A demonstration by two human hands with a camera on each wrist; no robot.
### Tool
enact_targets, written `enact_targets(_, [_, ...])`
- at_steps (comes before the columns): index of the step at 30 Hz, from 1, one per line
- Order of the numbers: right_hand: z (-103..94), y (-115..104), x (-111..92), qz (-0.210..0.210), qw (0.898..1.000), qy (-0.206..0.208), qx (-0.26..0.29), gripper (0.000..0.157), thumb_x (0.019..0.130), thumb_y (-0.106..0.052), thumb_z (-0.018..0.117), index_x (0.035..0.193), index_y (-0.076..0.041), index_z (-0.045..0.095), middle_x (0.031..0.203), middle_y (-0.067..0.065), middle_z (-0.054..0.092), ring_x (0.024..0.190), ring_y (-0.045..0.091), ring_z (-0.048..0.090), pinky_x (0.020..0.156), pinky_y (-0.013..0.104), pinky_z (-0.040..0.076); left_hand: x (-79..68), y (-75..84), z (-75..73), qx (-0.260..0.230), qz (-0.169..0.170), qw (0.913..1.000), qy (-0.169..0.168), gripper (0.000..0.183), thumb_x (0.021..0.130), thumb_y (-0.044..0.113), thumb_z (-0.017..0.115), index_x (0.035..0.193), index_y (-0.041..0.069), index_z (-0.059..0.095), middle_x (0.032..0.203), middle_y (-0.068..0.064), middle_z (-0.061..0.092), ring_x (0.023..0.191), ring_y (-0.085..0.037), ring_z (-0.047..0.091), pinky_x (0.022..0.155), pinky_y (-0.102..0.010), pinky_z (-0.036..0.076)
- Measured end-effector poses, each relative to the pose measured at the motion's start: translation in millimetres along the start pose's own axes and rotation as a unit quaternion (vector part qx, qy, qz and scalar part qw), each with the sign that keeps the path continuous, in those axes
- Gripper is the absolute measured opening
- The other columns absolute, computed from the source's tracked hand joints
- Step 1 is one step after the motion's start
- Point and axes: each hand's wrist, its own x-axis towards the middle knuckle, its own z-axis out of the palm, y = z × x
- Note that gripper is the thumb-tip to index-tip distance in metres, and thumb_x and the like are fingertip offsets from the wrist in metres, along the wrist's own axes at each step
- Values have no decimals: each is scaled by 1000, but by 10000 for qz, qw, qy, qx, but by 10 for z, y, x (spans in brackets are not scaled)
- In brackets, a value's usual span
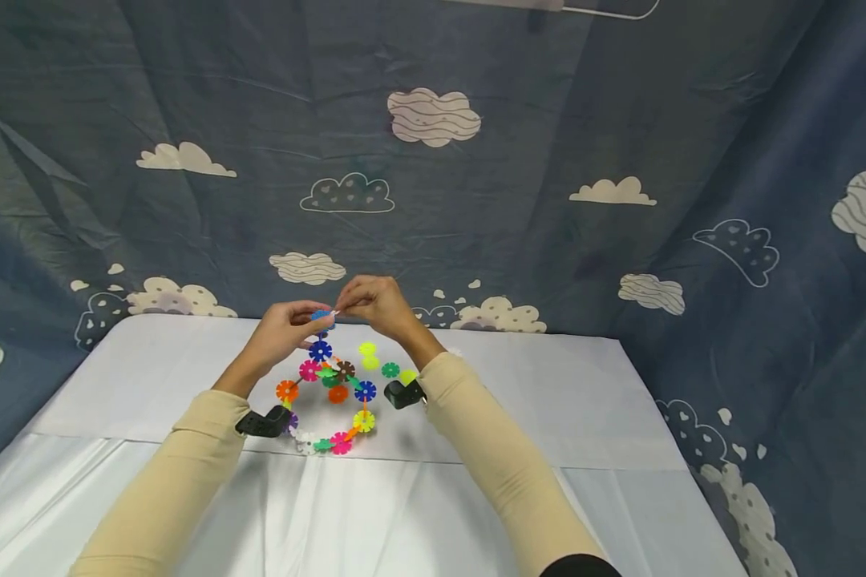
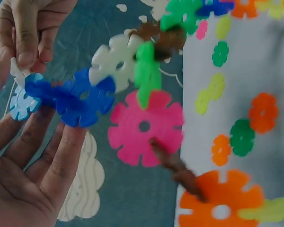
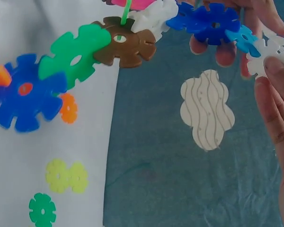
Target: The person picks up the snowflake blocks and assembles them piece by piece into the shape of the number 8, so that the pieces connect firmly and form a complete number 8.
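A ring of linked plastic snowflake discs hangs under my hands, with a pink disc (image 2: 144, 123), a brown disc (image 3: 125, 42) and an orange disc (image 1: 286, 391) among its colours. From its top rises a short chain of blue discs (image 3: 215, 23) ending in a light blue disc (image 3: 244, 40). My left hand (image 1: 281, 330) holds that chain near the light blue disc, fingers spread behind the blue ones. Between the right hand's (image 1: 377, 306) thumb and fingertips is a white disc (image 3: 261, 52), pinched right at the edge of the light blue disc.
Loose discs lie on the white table (image 1: 520, 401) behind and within the ring, including a green disc (image 1: 390, 369), an orange disc (image 1: 337, 393) and a joined yellow pair (image 3: 66, 176). A dark cloud-print curtain (image 1: 534, 240) hangs behind the table.
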Motion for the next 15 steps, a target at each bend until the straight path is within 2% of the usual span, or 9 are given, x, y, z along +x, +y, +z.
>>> enact_targets(4, [0, -27, 0, 261, 9997, -23, -15, 3, 80, 4, 73, 82, 4, 76, 89, 13, 67, 82, 20, 65, 72, 20, 54, 59, 51, -25, 249, -15, 9993, -279, 54, 92, 42, 64, 127, 1, 59, 110, -18, 69, 100, -29, 66, 74, -37, 58])
enact_targets(6, [1, -27, -6, 386, 9992, -80, -36, 5, 81, 3, 73, 86, 4, 76, 92, 13, 67, 82, 20, 65, 72, 20, 54, 73, 61, -28, 209, -84, 9992, -330, 53, 92, 41, 64, 126, 1, 59, 107, -17, 69, 99, -30, 66, 71, -36, 58])
enact_targets(9, [-2, 9, -50, 861, 9962, -161, 15, 14, 82, -1, 73, 97, 1, 74, 98, 12, 67, 85, 22, 65, 73, 21, 54, 73, 62, -27, 57, -186, 9993, -322, 49, 93, 38, 64, 125, 1, 59, 109, -19, 68, 100, -32, 65, 71, -37, 59])
enact_targets(12, [16, 125, -160, 1564, 9872, -286, 72, 22, 84, -4, 73, 105, -1, 72, 98, 10, 67, 83, 26, 66, 72, 29, 56, 57, 54, -23, -12, -222, 9994, -274, 51, 94, 37, 63, 127, -1, 57, 114, -21, 66, 103, -33, 64, 73, -38, 59])
enact_targets(15, [108, 302, -330, 2211, 9716, -845, -31, 21, 86, -5, 72, 106, -1, 71, 90, 8, 67, 75, 24, 65, 70, 36, 57, 43, 36, -22, -38, -257, 9995, -168, 51, 94, 36, 63, 128, -1, 56, 116, -21, 65, 103, -31, 64, 73, -39, 59])
